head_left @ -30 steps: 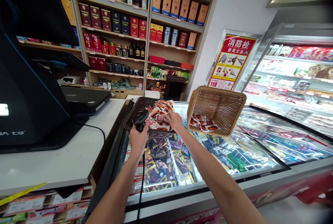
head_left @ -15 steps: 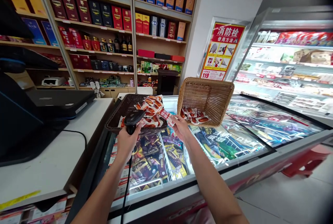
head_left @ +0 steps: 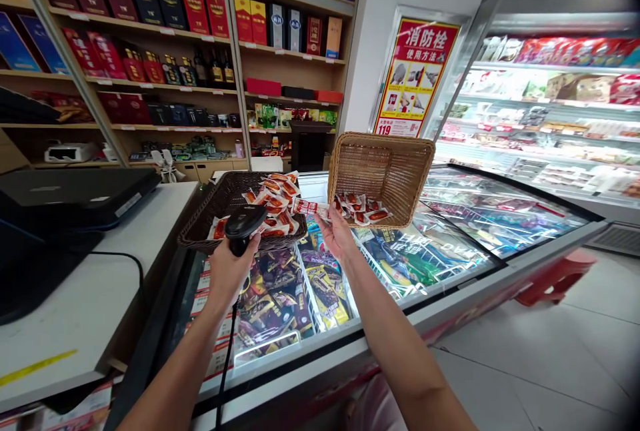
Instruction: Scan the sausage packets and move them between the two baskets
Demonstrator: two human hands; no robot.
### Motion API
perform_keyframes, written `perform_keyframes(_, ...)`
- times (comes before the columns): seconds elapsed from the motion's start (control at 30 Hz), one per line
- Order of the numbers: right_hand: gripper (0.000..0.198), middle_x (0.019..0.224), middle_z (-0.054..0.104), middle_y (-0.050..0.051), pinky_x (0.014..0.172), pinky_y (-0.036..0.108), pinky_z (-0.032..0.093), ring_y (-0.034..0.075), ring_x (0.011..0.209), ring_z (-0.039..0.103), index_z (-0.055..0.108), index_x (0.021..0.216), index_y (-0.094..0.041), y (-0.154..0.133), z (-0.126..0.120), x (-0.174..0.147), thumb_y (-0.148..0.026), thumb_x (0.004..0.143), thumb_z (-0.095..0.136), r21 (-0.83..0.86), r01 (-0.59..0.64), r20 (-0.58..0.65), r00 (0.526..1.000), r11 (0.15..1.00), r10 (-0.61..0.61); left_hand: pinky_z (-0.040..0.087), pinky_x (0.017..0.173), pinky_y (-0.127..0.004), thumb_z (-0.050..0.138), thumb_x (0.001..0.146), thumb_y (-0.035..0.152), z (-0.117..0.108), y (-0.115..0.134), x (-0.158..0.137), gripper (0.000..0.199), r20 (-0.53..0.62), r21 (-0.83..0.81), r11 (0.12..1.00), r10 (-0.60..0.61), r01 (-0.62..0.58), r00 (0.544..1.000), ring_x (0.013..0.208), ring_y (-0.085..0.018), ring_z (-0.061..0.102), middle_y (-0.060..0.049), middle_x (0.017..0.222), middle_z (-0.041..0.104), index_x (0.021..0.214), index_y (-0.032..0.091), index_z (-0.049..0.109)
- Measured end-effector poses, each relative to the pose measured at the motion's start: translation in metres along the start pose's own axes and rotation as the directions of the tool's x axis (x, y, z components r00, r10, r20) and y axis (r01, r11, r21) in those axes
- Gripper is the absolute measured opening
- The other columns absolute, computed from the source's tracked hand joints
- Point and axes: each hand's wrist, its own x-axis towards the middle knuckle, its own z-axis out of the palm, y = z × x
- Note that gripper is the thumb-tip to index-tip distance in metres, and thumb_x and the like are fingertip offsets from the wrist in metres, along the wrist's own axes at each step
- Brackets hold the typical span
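Our left hand [head_left: 231,271] is closed round a black scanner [head_left: 246,221], its head near the packet. Our right hand [head_left: 337,234] pinches one wrapped packet [head_left: 307,207] by its end, at the dark basket's [head_left: 207,207] right side. Loose packets [head_left: 373,209] lie in the tan basket [head_left: 363,157]; a larger pile [head_left: 277,201] sits in the dark one. We judge the handling partway, one packet in process. Whether it is scanned, and which pile is finished, we cannot tell.
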Motion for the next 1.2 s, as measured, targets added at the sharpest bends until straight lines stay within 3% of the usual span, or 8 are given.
perform_keyframes(0.1, 0.039, 0.090, 0.074, 0.002, 0.094, 0.036, 0.064, 0.020, 0.100, 0.075, 0.069, 0.083, -0.022, 0.005, -0.002, 0.000, -0.053, 0.074, 0.090, -0.104, 0.044, 0.061, 0.997, 0.994, -0.038, 0.043, 0.054, -0.029, 0.070, 0.074, 0.070, 0.000, 0.001, 0.000, 0.050, 0.002, 0.019, 1.000, -0.013, 0.013, 1.000, 0.051, -0.019, 0.059, -0.001, 0.053, 0.061, 0.070, 0.022, 0.058)
perform_keyframes(0.2, 0.043, 0.090, 0.072, 0.004, 0.098, 0.041, 0.060, 0.023, 0.101, 0.071, 0.069, 0.080, -0.020, 0.011, -0.008, 0.001, -0.055, 0.067, 0.091, -0.356, 0.161, 0.117, 0.985, 0.920, -0.127, 0.043, 0.054, -0.029, 0.069, 0.074, 0.070, 0.001, 0.001, -0.001, 0.049, 0.001, 0.039, 0.999, -0.010, 0.010, 1.000, 0.053, -0.021, 0.060, -0.001, 0.054, 0.062, 0.074, 0.022, 0.060)
perform_keyframes(0.3, 0.034, 0.111, 0.069, 0.008, 0.110, 0.046, 0.051, 0.026, 0.115, 0.065, 0.071, 0.087, -0.020, 0.012, -0.013, -0.001, -0.044, 0.069, 0.088, -0.664, 0.369, 0.220, 0.928, 0.650, -0.302, 0.044, 0.055, -0.029, 0.068, 0.076, 0.069, 0.001, 0.003, -0.002, 0.047, 0.006, 0.043, 0.999, 0.003, -0.003, 1.000, 0.054, -0.022, 0.062, -0.001, 0.055, 0.063, 0.079, 0.022, 0.063)
perform_keyframes(0.4, 0.022, 0.133, 0.059, 0.012, 0.118, 0.045, 0.041, 0.028, 0.134, 0.054, 0.072, 0.099, -0.022, 0.010, -0.014, -0.004, -0.032, 0.080, 0.077, -0.800, 0.497, 0.362, 0.847, 0.338, -0.389, 0.045, 0.056, -0.030, 0.068, 0.076, 0.067, -0.001, 0.008, -0.005, 0.045, 0.014, 0.052, 0.999, 0.009, -0.010, 1.000, 0.052, -0.022, 0.061, 0.000, 0.053, 0.061, 0.077, 0.023, 0.062)
perform_keyframes(0.47, 0.020, 0.135, 0.058, 0.012, 0.118, 0.044, 0.041, 0.027, 0.136, 0.053, 0.071, 0.104, -0.023, 0.008, -0.013, -0.006, -0.028, 0.085, 0.070, -0.815, 0.520, 0.410, 0.830, 0.258, -0.378, 0.045, 0.057, -0.030, 0.068, 0.076, 0.068, -0.002, 0.012, -0.007, 0.045, 0.021, 0.060, 0.998, 0.013, -0.014, 1.000, 0.051, -0.022, 0.060, 0.000, 0.051, 0.060, 0.075, 0.023, 0.062)
perform_keyframes(0.6, 0.022, 0.118, 0.068, 0.009, 0.110, 0.043, 0.047, 0.026, 0.115, 0.063, 0.069, 0.109, -0.024, 0.006, -0.009, -0.009, -0.031, 0.088, 0.063, -0.818, 0.498, 0.391, 0.849, 0.289, -0.354, 0.043, 0.055, -0.030, 0.068, 0.076, 0.068, -0.003, 0.013, -0.008, 0.045, 0.045, 0.066, 0.998, 0.011, -0.014, 0.999, 0.051, -0.022, 0.059, 0.000, 0.050, 0.060, 0.071, 0.024, 0.059)
perform_keyframes(0.9, 0.014, 0.119, 0.070, 0.011, 0.112, 0.042, 0.045, 0.026, 0.119, 0.062, 0.069, 0.098, -0.026, 0.001, -0.006, -0.012, -0.031, 0.089, 0.059, -0.722, 0.618, 0.451, 0.761, 0.310, -0.467, 0.038, 0.051, -0.028, 0.076, 0.071, 0.066, 0.003, 0.009, -0.008, 0.047, 0.354, -0.035, 0.999, 0.007, 0.006, 0.935, 0.050, -0.019, 0.055, -0.001, 0.053, 0.061, 0.071, 0.022, 0.059)
perform_keyframes(1.2, 0.011, 0.121, 0.071, 0.009, 0.119, 0.046, 0.041, 0.026, 0.124, 0.060, 0.070, 0.096, -0.028, 0.000, -0.002, -0.019, -0.031, 0.089, 0.062, -0.717, 0.580, 0.434, 0.806, 0.387, -0.403, 0.040, 0.053, -0.029, 0.076, 0.070, 0.070, 0.001, 0.012, -0.013, 0.051, 0.374, -0.066, 0.998, 0.013, 0.013, 0.927, 0.051, -0.019, 0.055, -0.001, 0.055, 0.061, 0.069, 0.022, 0.058)
